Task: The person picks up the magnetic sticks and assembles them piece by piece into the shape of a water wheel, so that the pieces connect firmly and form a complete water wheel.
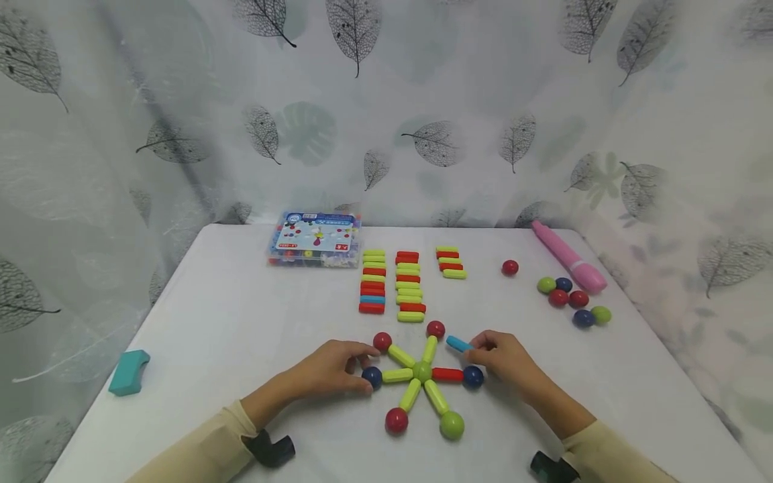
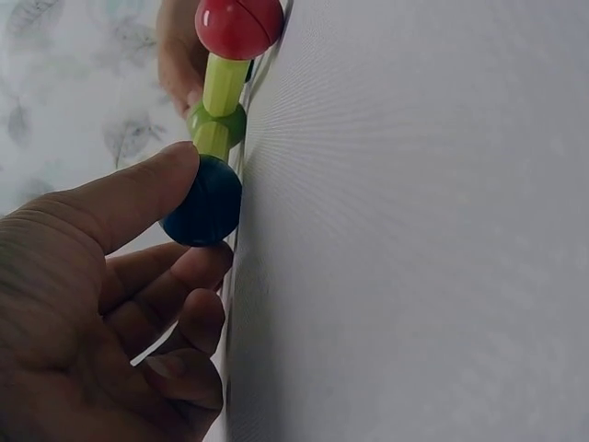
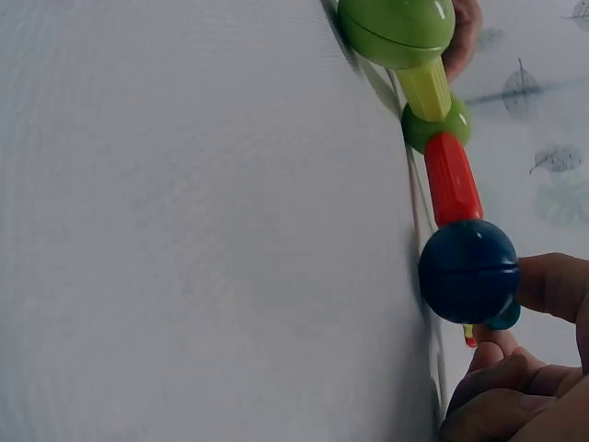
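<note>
On the table lies a star-shaped model: a green centre ball [image 1: 423, 371], yellow-green rods [image 1: 397, 376] and one red rod [image 1: 448, 375] reaching out to red, blue and green end balls. My left hand [image 1: 335, 367] holds the blue ball [image 1: 372, 377] at the model's left end between thumb and fingers; the left wrist view shows the thumb [image 2: 138, 198] against it. My right hand [image 1: 501, 355] pinches a loose blue rod [image 1: 459, 343] above the right-hand blue ball [image 1: 473, 377]. In the right wrist view, that ball [image 3: 469, 272] hides most of the pinched rod.
Stacked rows of rods [image 1: 410, 292] lie behind the model, with a shorter row [image 1: 449, 261] beside them. A clear case [image 1: 314, 261] stands at the back. Loose balls [image 1: 558, 298] and a pink hammer-like toy [image 1: 568, 256] lie at right; a teal block [image 1: 129, 373] sits at left.
</note>
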Tool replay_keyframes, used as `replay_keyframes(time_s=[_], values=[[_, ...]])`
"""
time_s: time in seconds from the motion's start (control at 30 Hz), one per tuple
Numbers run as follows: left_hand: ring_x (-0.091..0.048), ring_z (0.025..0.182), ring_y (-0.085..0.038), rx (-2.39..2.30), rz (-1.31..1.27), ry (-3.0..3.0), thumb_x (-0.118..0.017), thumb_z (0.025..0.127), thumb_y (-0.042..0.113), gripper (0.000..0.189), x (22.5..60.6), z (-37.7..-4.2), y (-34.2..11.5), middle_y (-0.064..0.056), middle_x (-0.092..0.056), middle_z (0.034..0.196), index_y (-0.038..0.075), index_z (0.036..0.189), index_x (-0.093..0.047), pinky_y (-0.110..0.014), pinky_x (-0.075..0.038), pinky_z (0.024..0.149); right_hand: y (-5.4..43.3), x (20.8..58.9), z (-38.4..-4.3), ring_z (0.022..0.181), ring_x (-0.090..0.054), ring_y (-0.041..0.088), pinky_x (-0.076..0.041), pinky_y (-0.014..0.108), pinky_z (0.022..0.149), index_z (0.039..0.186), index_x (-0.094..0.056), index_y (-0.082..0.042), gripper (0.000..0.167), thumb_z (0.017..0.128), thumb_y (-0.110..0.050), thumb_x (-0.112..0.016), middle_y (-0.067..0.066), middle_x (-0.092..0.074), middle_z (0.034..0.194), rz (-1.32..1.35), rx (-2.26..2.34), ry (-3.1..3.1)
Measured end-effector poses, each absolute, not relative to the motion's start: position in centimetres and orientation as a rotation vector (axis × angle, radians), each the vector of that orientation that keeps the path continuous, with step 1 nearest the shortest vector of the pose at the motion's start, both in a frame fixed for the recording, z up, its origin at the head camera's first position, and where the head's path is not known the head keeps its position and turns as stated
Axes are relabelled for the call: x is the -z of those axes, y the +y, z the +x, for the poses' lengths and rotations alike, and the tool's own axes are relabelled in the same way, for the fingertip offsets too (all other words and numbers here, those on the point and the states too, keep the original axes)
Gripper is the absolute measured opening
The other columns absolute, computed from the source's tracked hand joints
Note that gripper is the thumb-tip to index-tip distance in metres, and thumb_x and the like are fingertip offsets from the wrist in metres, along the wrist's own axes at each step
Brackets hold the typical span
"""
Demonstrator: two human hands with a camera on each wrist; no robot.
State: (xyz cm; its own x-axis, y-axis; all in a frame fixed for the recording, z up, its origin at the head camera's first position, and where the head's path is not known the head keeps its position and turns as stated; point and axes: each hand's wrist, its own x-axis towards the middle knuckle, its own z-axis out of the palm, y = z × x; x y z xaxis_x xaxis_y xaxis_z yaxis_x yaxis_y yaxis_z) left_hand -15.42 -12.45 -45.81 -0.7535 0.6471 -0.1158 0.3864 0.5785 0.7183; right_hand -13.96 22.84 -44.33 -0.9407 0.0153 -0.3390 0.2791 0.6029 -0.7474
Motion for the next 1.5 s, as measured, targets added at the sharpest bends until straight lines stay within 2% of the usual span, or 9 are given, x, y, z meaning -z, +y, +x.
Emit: replay_keyframes(time_s=[0.33, 0.63, 0.87, 1.27, 1.5], values=[[-0.056, 0.083, -0.009, -0.991, 0.843, 2.443, -0.086, 0.082, 0.03, 0.06, 45.8, -15.4, -12.4, 0.013, -0.067, 0.102, 0.016, 0.137, -0.065, -0.023, -0.049, 0.071, 21.4, 44.6, -13.4, 0.092, -0.055, 0.022, -0.05, 0.03, 0.073, 0.108, -0.068, -0.006, 0.033, 0.091, -0.034, -0.074, 0.006, -0.063, 0.097, 0.279, 1.228, 2.569], [-0.056, 0.083, -0.008, -0.998, 0.846, 2.438, -0.086, 0.082, 0.03, 0.06, 46.0, -15.4, -12.5, 0.013, -0.067, 0.101, 0.015, 0.136, -0.065, -0.022, -0.05, 0.071, 21.5, 44.8, -12.5, 0.083, -0.053, 0.019, -0.047, 0.031, 0.066, 0.101, -0.07, -0.009, 0.029, 0.091, -0.036, -0.073, 0.002, -0.062, 0.087, 0.213, 1.093, 2.59], [-0.057, 0.083, -0.008, -1.007, 0.839, 2.435, -0.086, 0.082, 0.03, 0.06, 46.1, -15.4, -12.5, 0.013, -0.067, 0.102, 0.015, 0.136, -0.065, -0.023, -0.051, 0.071, 21.7, 44.5, -12.2, 0.084, -0.052, 0.02, -0.045, 0.032, 0.067, 0.1, -0.07, -0.009, 0.024, 0.092, -0.032, -0.07, 0.003, -0.062, 0.087, 0.205, 1.086, 2.549], [-0.056, 0.083, -0.009, -0.992, 0.84, 2.445, -0.086, 0.082, 0.032, 0.061, 46.0, -15.5, -12.5, 0.013, -0.067, 0.101, 0.015, 0.137, -0.065, -0.023, -0.049, 0.071, 21.7, 44.2, -11.8, 0.082, -0.053, 0.019, -0.045, 0.031, 0.067, 0.094, -0.07, -0.011, 0.02, 0.088, -0.029, -0.072, 0.002, -0.062, 0.084, 0.155, 1.053, 2.565], [-0.056, 0.082, -0.009, -0.995, 0.841, 2.443, -0.086, 0.082, 0.03, 0.06, 46.0, -15.4, -12.4, 0.014, -0.067, 0.1, 0.015, 0.136, -0.065, -0.023, -0.049, 0.07, 21.4, 44.0, -11.6, 0.079, -0.053, 0.018, -0.045, 0.031, 0.065, 0.092, -0.07, -0.013, 0.022, 0.092, -0.034, -0.07, 0.001, -0.06, 0.08, 0.128, 0.994, 2.607]])
